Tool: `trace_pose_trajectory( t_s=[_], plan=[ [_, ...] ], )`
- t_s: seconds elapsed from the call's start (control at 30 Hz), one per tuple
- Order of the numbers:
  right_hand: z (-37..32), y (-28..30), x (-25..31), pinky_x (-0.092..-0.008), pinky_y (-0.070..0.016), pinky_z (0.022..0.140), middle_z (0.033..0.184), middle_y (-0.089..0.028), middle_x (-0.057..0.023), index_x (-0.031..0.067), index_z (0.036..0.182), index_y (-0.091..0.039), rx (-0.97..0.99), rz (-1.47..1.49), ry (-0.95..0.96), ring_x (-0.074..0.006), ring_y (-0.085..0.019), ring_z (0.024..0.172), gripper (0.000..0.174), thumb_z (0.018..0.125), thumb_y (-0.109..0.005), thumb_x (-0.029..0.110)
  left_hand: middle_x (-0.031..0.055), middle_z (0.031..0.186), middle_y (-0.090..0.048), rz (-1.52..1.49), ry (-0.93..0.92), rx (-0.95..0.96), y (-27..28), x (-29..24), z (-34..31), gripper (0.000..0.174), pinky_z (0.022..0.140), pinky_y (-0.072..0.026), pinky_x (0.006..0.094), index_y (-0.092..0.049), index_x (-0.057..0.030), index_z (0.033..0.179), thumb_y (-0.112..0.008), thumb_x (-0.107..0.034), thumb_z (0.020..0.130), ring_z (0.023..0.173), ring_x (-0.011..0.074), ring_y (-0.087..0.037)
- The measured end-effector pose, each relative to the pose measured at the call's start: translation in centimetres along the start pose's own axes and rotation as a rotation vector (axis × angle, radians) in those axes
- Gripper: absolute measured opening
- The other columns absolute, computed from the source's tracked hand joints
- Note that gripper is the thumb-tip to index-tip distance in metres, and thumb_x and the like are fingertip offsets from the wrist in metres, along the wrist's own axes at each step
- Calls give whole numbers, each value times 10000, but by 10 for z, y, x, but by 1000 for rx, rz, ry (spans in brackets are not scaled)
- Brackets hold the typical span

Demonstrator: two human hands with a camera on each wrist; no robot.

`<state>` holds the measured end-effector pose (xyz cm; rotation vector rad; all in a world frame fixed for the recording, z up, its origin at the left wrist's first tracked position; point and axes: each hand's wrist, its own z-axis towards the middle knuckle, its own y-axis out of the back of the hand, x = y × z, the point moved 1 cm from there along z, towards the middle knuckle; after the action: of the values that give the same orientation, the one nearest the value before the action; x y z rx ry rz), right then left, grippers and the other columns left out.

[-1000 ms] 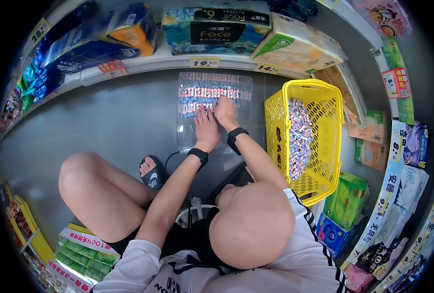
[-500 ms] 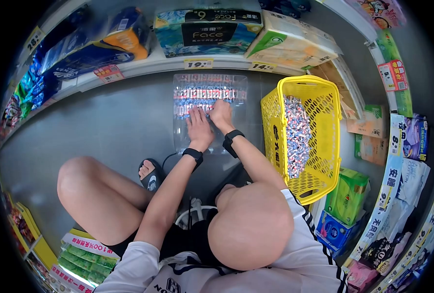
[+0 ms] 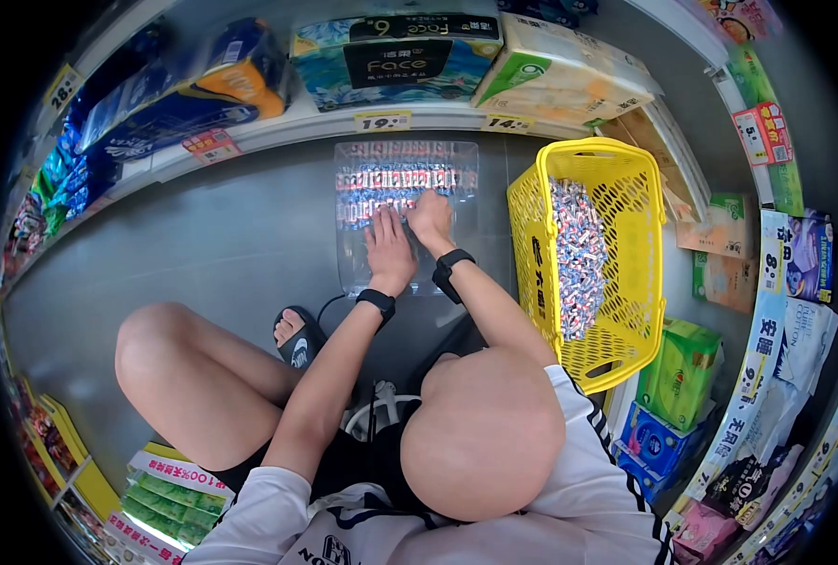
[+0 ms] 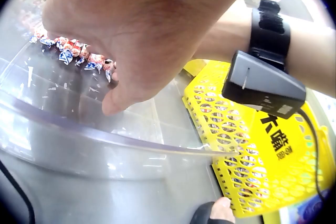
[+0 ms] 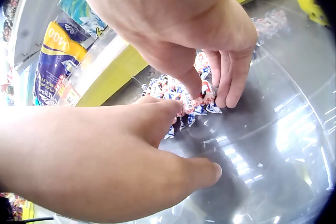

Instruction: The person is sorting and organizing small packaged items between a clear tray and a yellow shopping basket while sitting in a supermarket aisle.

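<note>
A clear plastic tray (image 3: 353, 268) stands on the floor in front of me, with wrapped candies (image 3: 362, 179) laid in rows across its far half. My left hand (image 3: 390, 254) rests with extended fingers at the nearest row, thumb held apart in the right wrist view. Just to its right, my right hand (image 3: 430, 224) reaches the end of that row. In the right wrist view its thumb and fingers pinch a red, white and blue wrapped candy (image 5: 208, 88). The left fingertips are hidden behind the hand in the left wrist view.
A yellow basket (image 3: 532, 264) with a heap of similar candies (image 3: 581, 259) stands right of the tray. Shelves with tissue packs (image 3: 395, 66) run behind and along the right. My sandalled foot (image 3: 296, 334) is at the tray's near left.
The head view has shifted slightly. Both hands stay at the nearest candy row; the right hand dipped toward the left hand and has moved slightly back to the right.
</note>
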<state>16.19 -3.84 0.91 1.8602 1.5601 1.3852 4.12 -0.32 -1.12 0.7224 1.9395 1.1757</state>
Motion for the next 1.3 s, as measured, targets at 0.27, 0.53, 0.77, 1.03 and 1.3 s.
trace_pose_trajectory(
  t_s=[0.27,0.53,0.77,1.03,1.3],
  plan=[
    [6,-10,-9,-492,-590,861,1019,-724,-277,3,944,-758,-39,84,37,-452,-704,1006,246,795,-818,190,226,1669,-164,-22,-21,5,-1,1,1,1040,1230,-260,546,-196,67,1571,-777,-189,746,1556,403,-161],
    [10,-11,-13,-495,-587,867,1012,-725,-274,2,921,-749,-12,72,21,-448,-706,1001,248,772,-828,183,232,1674,-147,21,-28,39,2,-4,-1,1093,1237,-248,534,-162,67,1582,-793,-221,736,1565,393,-142],
    [13,-20,-20,-466,-562,820,914,-737,-229,19,844,-729,-129,126,59,-406,-719,927,334,669,-929,222,212,1680,-144,-2,-28,107,13,-7,3,1143,1235,-243,552,-144,40,1596,-816,-258,721,1571,386,-123],
    [3,-7,-11,-493,-586,852,993,-725,-274,-9,929,-736,-40,131,66,-443,-708,997,237,777,-825,148,171,1692,-138,-2,-30,113,10,-4,2,1189,1219,-277,570,-110,-10,1618,-833,-290,717,1574,370,-120],
    [1,2,-8,-497,-584,851,971,-724,-284,-3,881,-744,-1,68,63,-457,-704,988,203,798,-802,173,167,1693,-129,69,-46,59,8,-2,-1,1200,1218,-292,550,-115,-3,1615,-846,-284,706,1571,354,-142]
  ],
)
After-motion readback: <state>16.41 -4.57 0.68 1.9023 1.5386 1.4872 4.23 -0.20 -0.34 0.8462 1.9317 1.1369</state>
